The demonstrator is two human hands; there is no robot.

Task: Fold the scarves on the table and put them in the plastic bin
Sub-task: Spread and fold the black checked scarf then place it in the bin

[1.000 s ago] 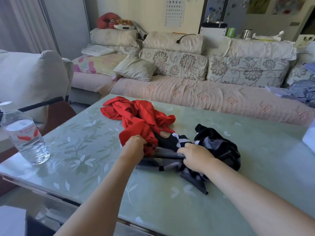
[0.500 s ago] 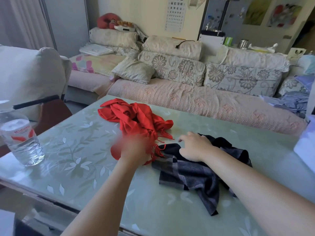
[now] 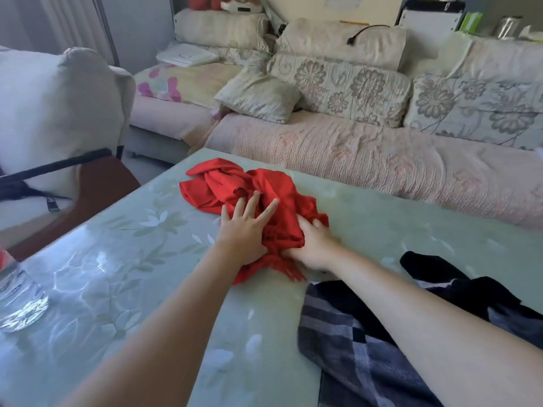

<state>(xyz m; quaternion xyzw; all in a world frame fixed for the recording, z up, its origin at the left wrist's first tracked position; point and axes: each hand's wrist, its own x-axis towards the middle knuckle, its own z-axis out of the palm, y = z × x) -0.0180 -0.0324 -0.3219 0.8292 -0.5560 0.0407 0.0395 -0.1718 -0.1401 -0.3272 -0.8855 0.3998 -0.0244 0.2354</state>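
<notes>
Right hand point(image 3: 316, 242) has been shifted off the dark checked scarf point(image 3: 346, 342) onto the red scarf point(image 3: 235, 183); left hand point(image 3: 245, 230), blurred half a second ago, is now laid flat on the red cloth.

Left fingers point(image 3: 254, 201) are held straight and spread, pressed down on the red scarf. Right fingers are curled into the cloth's near right part, and a bunch of it is gripped.

Red scarf is seen crumpled, not folded, around the middle of the table point(image 3: 132, 289), toward the far edge. Its long axis is run from far left to near right. Its fringe point(image 3: 289, 270) is pointed at the near edge and is spilled out below the two wrists.

Dark checked scarf is left in a loose heap at the near right part of the table, just apart from the red fringe. Its long axis is roughly run from the near edge toward the right edge, and part of it is covered by the right forearm.

Bottle point(image 3: 20, 301), clear, is stood at the left edge, cut off by the frame; its contents cannot be told. Sofa point(image 3: 367, 154) is seen beyond the far edge.
</notes>
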